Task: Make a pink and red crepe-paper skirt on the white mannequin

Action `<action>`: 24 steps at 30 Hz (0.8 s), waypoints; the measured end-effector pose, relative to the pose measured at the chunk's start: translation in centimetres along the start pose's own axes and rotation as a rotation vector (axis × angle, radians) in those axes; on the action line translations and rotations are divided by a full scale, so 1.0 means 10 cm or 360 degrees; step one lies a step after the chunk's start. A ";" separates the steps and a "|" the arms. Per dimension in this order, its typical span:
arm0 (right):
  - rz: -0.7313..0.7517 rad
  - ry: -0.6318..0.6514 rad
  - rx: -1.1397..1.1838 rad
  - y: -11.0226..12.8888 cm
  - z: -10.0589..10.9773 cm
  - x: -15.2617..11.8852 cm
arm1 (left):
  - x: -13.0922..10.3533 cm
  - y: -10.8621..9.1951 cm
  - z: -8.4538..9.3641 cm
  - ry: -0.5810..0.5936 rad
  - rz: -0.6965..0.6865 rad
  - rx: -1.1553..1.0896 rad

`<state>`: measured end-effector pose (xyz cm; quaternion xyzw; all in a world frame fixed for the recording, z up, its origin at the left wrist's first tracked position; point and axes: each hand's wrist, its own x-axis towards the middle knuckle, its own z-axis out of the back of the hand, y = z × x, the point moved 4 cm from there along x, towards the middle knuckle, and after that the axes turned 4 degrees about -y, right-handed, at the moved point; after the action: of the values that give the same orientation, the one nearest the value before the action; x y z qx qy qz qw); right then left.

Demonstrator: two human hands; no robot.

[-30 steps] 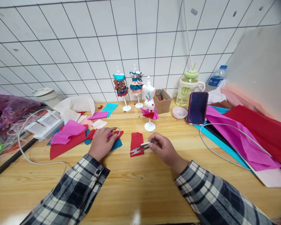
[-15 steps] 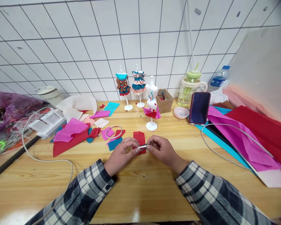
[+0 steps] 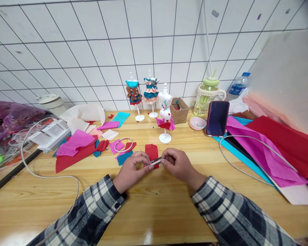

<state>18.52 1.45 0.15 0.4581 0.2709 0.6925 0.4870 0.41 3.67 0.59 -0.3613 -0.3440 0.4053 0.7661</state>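
Observation:
Between the fingertips of both hands is a slim, short black-and-white tool (image 3: 156, 161), too small to name for sure. My left hand (image 3: 133, 169) pinches its left end, and my right hand (image 3: 179, 165) pinches the right end. Under and just behind it lies a red crepe-paper piece (image 3: 151, 150) on the wooden table (image 3: 154, 201). Beyond the hands stands a white mini dress form (image 3: 165, 99) with a red and pink ruffle around its lower part. The fingertips partly cover the tool's ends.
Two dressed mini forms (image 3: 133, 92) stand farther back, beside a cardboard box (image 3: 180, 114). Paper scraps and a metal hoop (image 3: 123, 145) lie left. A pink bowl (image 3: 197, 123), a phone (image 3: 217, 118), a green-lidded jug (image 3: 207, 97) and paper sheets (image 3: 282, 143) are right.
The tool has turned in the fingers: its white side now faces down toward me and its dark side lies above. The hands stay in nearly the same place.

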 end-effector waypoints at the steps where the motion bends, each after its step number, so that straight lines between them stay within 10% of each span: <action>1: -0.0004 0.0000 0.0002 0.00 0.00 0.00 | 0.00 -0.01 0.00 0.0015 -0.0011 -0.0027; 13: -0.0185 -0.0248 -0.0267 -0.13 0.04 0.02 | 0.02 0.07 0.01 -0.0003 0.0111 -0.0168; 24: 0.0461 -0.0162 -0.0671 0.15 -0.01 -0.06 | -0.09 0.04 -0.10 0.0282 0.0103 -0.0623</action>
<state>17.81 0.30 1.09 0.4146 0.0274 0.7723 0.4806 0.70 2.81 -0.46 -0.5482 -0.3355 0.3218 0.6952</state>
